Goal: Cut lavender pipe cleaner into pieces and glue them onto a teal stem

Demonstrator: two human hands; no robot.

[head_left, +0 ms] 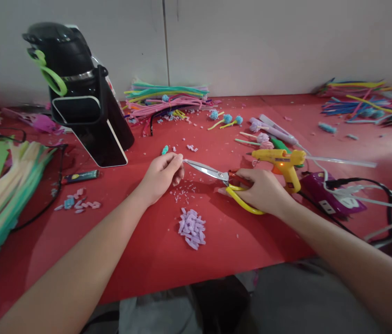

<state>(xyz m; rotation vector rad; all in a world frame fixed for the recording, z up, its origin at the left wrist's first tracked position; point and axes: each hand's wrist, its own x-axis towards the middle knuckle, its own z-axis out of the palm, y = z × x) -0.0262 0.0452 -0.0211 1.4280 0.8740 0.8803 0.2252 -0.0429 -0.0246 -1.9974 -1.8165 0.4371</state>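
My right hand [260, 190] grips a pair of scissors [206, 170] with red and yellow handles, its blades pointing left. Pinched closed, my left hand [164, 176] has a small piece at its fingertips, right by the scissor tips; the fingers mostly hide it, so its kind is unclear. Below the blades lies a pile of short lilac fuzzy pieces [192, 228] on the red tabletop [140, 250]. Tiny pale clippings [184, 195] are scattered between the pile and my left hand.
A black bottle [64, 51] and a phone [95, 139] stand at the back left. Bundles of pipe cleaners [168, 97] lie along the wall and more [11, 195] at left. A yellow glue gun [282, 162] and a purple power strip [333, 195] with cables are at right.
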